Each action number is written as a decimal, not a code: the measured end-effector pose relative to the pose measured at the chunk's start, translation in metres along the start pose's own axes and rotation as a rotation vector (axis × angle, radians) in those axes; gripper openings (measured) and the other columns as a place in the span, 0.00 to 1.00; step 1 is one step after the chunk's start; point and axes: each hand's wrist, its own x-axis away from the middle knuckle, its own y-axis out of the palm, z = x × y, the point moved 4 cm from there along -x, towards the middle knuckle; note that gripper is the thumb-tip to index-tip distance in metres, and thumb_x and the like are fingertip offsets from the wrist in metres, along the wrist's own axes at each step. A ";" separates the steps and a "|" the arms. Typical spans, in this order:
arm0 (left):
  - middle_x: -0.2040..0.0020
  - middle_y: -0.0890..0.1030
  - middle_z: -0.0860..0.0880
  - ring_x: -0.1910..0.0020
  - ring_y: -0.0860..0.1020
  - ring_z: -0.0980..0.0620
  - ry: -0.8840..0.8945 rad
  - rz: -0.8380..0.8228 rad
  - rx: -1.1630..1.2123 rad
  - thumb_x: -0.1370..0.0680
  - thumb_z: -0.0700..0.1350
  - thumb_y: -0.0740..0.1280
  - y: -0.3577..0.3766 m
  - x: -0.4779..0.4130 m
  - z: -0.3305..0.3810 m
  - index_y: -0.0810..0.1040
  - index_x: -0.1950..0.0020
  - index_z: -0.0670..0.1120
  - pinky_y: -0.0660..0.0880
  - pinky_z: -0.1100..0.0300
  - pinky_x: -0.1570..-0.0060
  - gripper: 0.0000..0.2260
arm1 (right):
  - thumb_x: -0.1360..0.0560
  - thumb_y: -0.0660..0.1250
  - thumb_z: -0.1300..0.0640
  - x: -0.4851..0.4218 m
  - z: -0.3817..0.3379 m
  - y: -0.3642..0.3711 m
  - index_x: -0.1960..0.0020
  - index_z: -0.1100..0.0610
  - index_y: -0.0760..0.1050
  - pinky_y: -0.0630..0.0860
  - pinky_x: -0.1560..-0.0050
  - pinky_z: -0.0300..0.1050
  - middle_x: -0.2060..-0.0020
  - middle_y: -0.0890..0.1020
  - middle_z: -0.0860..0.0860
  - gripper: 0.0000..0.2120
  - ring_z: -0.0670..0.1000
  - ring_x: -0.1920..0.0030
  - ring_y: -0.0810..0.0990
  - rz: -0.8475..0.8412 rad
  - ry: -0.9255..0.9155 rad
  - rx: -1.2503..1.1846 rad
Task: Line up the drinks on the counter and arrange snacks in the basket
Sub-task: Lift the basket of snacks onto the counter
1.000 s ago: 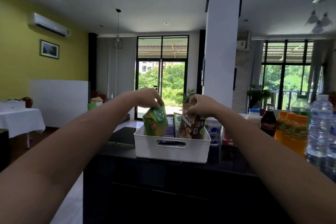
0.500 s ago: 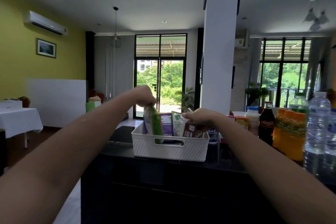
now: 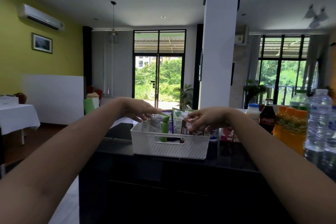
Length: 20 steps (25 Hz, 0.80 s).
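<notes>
White basket (image 3: 190, 149) holds upright snack packets (image 3: 164, 125); bottled drinks (image 3: 291, 129) stand rightward.

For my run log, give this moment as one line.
snacks in basket; left hand on green packet; right hand holds brown packet; drinks at right

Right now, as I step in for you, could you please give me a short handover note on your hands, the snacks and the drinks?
Left hand: fingers lie on top of the green packet in the white basket; I cannot tell whether they pinch it.
Right hand: pinches the brown packet, which stands in the basket.
Done: several packets stand in the basket. The cola bottle, orange bottles and water bottles are grouped at the right of the counter.
Left: probably let go of both packets, then check the drinks' line, which is hard to judge from here.
</notes>
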 end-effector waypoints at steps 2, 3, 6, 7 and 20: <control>0.32 0.69 0.40 0.41 0.73 0.47 0.029 -0.039 -0.058 0.28 0.59 0.66 0.000 0.000 -0.008 0.63 0.27 0.47 0.71 0.55 0.42 0.33 | 0.30 0.75 0.53 -0.005 0.001 -0.001 0.26 0.50 0.65 0.76 0.50 0.47 0.40 0.76 0.55 0.36 0.52 0.48 0.77 0.096 -0.023 0.200; 0.30 0.67 0.41 0.41 0.71 0.48 0.035 -0.015 -0.116 0.29 0.57 0.70 -0.001 -0.002 -0.013 0.60 0.26 0.49 0.68 0.53 0.38 0.36 | 0.29 0.75 0.52 -0.009 0.000 -0.002 0.27 0.49 0.67 0.75 0.47 0.47 0.39 0.76 0.55 0.33 0.53 0.47 0.76 0.182 -0.045 0.326; 0.28 0.60 0.45 0.34 0.62 0.45 0.025 0.300 -0.538 0.36 0.63 0.74 -0.002 -0.017 -0.029 0.61 0.28 0.55 0.58 0.46 0.32 0.41 | 0.28 0.70 0.42 -0.015 -0.006 -0.002 0.31 0.46 0.72 0.72 0.45 0.49 0.41 0.79 0.52 0.26 0.54 0.44 0.74 0.507 -0.020 0.806; 0.27 0.58 0.46 0.30 0.58 0.43 0.027 0.402 -0.603 0.39 0.67 0.73 0.001 -0.022 -0.031 0.62 0.30 0.56 0.55 0.41 0.31 0.41 | 0.28 0.69 0.40 -0.017 -0.006 -0.001 0.32 0.44 0.72 0.69 0.44 0.51 0.41 0.79 0.52 0.26 0.55 0.41 0.72 0.577 0.008 0.942; 0.33 0.63 0.45 0.34 0.61 0.46 0.139 0.504 -0.757 0.37 0.77 0.59 0.016 -0.087 -0.043 0.59 0.31 0.48 0.60 0.44 0.31 0.45 | 0.25 0.66 0.61 -0.056 0.020 0.008 0.27 0.47 0.65 0.74 0.38 0.56 0.28 0.64 0.60 0.28 0.60 0.34 0.70 0.662 0.027 0.766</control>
